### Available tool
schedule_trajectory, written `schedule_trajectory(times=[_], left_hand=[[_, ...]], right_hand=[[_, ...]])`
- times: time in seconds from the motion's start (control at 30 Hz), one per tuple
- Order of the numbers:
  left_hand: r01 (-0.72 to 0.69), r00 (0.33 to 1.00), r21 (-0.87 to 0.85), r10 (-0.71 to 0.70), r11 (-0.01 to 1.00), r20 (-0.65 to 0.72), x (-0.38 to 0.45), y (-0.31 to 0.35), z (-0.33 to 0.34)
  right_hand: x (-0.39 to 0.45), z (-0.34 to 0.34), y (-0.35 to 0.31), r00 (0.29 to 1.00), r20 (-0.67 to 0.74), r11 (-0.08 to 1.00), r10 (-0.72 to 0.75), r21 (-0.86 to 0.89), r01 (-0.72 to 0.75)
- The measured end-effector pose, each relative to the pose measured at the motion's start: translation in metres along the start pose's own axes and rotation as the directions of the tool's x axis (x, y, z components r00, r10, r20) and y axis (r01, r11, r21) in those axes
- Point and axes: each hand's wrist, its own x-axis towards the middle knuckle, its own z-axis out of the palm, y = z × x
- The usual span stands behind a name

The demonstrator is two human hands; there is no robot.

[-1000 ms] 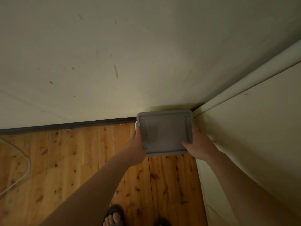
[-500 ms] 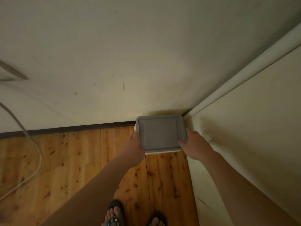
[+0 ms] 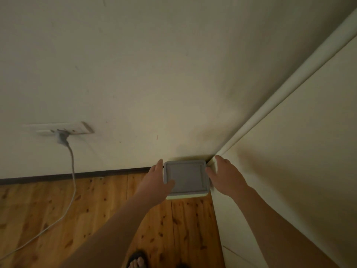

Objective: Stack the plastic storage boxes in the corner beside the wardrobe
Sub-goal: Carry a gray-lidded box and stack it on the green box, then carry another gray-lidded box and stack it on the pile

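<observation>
While the box (image 3: 185,177) sat in the corner between wall (image 3: 154,74) and wardrobe (image 3: 289,151) | left hand (image 3: 157,179) lay flat at its side, thumb on lid | right hand (image 3: 224,175) loose, fingers straight | step looked like placing; next, let go, fetch another.

No text, label, brand or number can be read anywhere in this view. The grey lid of the storage box (image 3: 185,176) is plain, and the wall socket plate (image 3: 63,128) is too blurred to show any marking.
</observation>
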Motion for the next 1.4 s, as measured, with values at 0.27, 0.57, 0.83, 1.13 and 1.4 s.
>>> schedule_trajectory(times=[0.27, 0.57, 0.83, 1.13, 1.4], left_hand=[[-0.016, 0.998, -0.014, 0.015, 1.000, -0.068, -0.074, 0.044, -0.067], [-0.109, 0.982, 0.061, 0.117, 0.992, -0.149, -0.174, 0.103, -0.142], [-0.232, 0.949, 0.028, 0.232, 0.972, -0.213, -0.223, 0.138, -0.195], [-0.389, 0.877, 0.066, 0.391, 0.919, -0.280, -0.307, 0.122, -0.252], [-0.474, 0.828, 0.093, 0.479, 0.876, -0.293, -0.396, 0.094, -0.286]], right_hand=[[-0.077, -0.070, -0.045, 0.998, -0.043, 0.998, -0.041, 0.037, 0.043], [-0.179, -0.165, -0.095, 0.978, -0.180, 0.992, -0.108, 0.048, 0.118], [-0.245, -0.222, -0.123, 0.952, -0.294, 0.994, -0.083, 0.049, 0.102], [-0.357, -0.239, -0.179, 0.903, -0.429, 0.996, -0.007, 0.075, 0.043], [-0.468, -0.231, -0.219, 0.865, -0.500, 0.995, 0.046, 0.103, 0.007]])
